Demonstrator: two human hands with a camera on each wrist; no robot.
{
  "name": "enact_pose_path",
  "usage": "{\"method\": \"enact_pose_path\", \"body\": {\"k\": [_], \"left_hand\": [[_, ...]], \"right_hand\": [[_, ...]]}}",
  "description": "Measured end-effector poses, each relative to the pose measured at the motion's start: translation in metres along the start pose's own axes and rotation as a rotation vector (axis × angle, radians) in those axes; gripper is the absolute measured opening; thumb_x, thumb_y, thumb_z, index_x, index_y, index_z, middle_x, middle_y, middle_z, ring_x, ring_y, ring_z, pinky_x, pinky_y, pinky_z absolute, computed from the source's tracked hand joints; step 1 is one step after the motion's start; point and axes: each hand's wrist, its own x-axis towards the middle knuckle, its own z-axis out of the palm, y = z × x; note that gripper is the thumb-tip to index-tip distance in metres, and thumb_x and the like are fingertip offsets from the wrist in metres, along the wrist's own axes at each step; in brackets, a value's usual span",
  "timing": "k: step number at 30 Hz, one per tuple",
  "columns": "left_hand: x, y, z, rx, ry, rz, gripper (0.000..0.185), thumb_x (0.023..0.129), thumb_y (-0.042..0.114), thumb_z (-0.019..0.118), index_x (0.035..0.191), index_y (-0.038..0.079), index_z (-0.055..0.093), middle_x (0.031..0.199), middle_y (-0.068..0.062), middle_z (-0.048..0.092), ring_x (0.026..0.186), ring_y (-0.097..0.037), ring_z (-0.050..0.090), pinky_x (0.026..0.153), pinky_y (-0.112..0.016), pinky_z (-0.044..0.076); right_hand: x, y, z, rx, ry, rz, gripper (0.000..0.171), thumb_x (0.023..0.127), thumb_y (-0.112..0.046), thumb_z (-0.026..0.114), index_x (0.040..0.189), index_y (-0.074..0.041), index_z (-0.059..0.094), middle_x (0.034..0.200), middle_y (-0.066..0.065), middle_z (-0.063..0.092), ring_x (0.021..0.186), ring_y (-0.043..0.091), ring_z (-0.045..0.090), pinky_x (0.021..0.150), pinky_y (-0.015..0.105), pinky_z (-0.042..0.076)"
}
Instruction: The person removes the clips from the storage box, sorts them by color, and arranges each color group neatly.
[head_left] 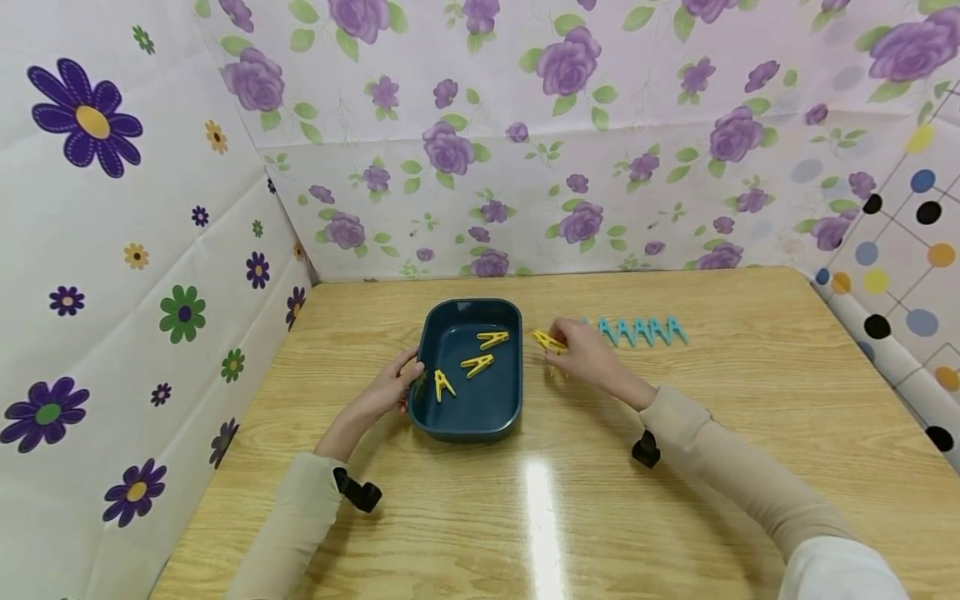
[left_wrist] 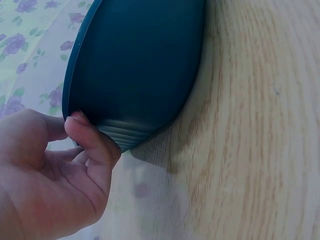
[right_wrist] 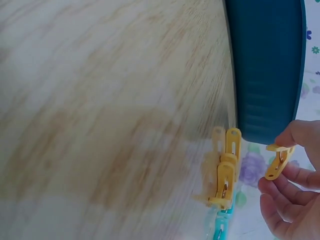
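A dark blue rectangular basin [head_left: 491,410] stands on the table with three yellow clothespins lying inside, one of them this clothespin [head_left: 477,365]. My left hand [head_left: 386,387] grips the basin's left side, thumb over the rim. Just beyond the right wall, my right hand [head_left: 588,354] pinches a yellow clothespin [right_wrist: 281,161] between thumb and fingers, raised over the table. Under that hand, more yellow clothespins [right_wrist: 226,181] stand on the tabletop, mostly hidden in the head view.
Several light blue clothespins [head_left: 641,331] stand in a row to the right of my right hand. The wooden table [head_left: 420,517] meets flowered cloth walls at the back and left, and a dotted one [head_left: 892,275] at the right.
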Motion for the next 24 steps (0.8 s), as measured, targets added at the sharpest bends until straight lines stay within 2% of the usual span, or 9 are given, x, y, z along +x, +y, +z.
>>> {"method": "enact_pose_path", "body": {"k": [7, 20, 24], "left_hand": [[-0.002, 0.001, 0.001, -0.002, 0.003, -0.005, 0.056, 0.106, 0.030, 0.037, 0.156, 0.016, 0.017, 0.061, 0.002, 0.043, 0.052, -0.011, 0.044, 0.051, -0.026, 0.043], [-0.001, 0.000, -0.001, -0.002, -0.024, 0.018, 0.057, 0.107, 0.029, 0.035, 0.156, 0.012, 0.013, 0.065, 0.000, 0.049, 0.052, -0.010, 0.046, 0.050, -0.025, 0.042], [-0.004, 0.004, 0.000, -0.009, -0.031, 0.017, 0.058, 0.106, 0.028, 0.035, 0.156, 0.010, 0.012, 0.064, 0.000, 0.048, 0.052, -0.011, 0.045, 0.050, -0.026, 0.042]], "right_hand": [[-0.004, 0.004, -0.001, -0.015, -0.020, 0.024, 0.020, 0.084, -0.019, 0.073, 0.096, -0.006, 0.064, 0.083, 0.008, 0.065, 0.065, 0.015, 0.056, 0.058, 0.029, 0.047], [-0.009, 0.010, -0.002, -0.034, -0.044, 0.051, 0.023, 0.086, -0.020, 0.071, 0.101, -0.004, 0.069, 0.090, 0.010, 0.068, 0.077, 0.020, 0.063, 0.068, 0.036, 0.053], [-0.010, 0.013, -0.002, -0.038, -0.038, 0.055, 0.024, 0.086, -0.020, 0.071, 0.103, -0.003, 0.069, 0.093, 0.011, 0.070, 0.081, 0.023, 0.065, 0.071, 0.038, 0.054]]}}
